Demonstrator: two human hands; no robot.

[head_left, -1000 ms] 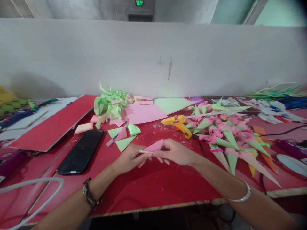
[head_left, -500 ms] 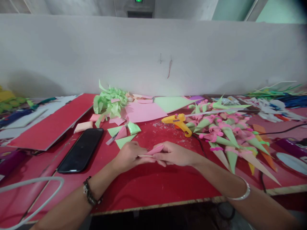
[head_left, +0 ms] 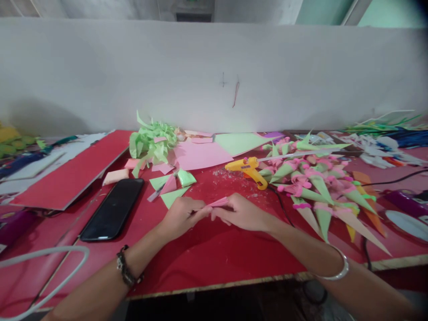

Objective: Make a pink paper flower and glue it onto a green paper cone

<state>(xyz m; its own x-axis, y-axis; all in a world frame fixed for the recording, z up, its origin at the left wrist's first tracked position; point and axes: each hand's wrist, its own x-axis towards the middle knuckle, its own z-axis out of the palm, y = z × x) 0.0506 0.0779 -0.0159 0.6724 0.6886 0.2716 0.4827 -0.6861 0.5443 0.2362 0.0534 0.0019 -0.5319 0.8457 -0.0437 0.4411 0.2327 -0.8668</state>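
A small pink piece of paper [head_left: 219, 203], folded or rolled, is held between my two hands over the red table [head_left: 214, 258]. My left hand [head_left: 183, 216] pinches its left end, thumb and fingers pressed together. From the other side my right hand [head_left: 242, 213] grips it, with the fingertips of both hands meeting. Part of the paper is hidden by my fingers. Just beyond my left hand lie green and pink paper pieces [head_left: 174, 196]. A yellow glue gun [head_left: 247, 169] rests on the table past my right hand.
Many green and pink paper cones [head_left: 314, 183] are piled at the right. A black phone [head_left: 113, 209] lies at the left beside a red board [head_left: 73, 171]. Crumpled green paper [head_left: 155, 140] and pink sheets [head_left: 203, 154] are at the back. A white cable [head_left: 83, 254] loops at front left.
The pink paper has been turned and now looks narrower between my fingers. My left thumb and fingers have shifted up along it. Both forearms stay almost in place.
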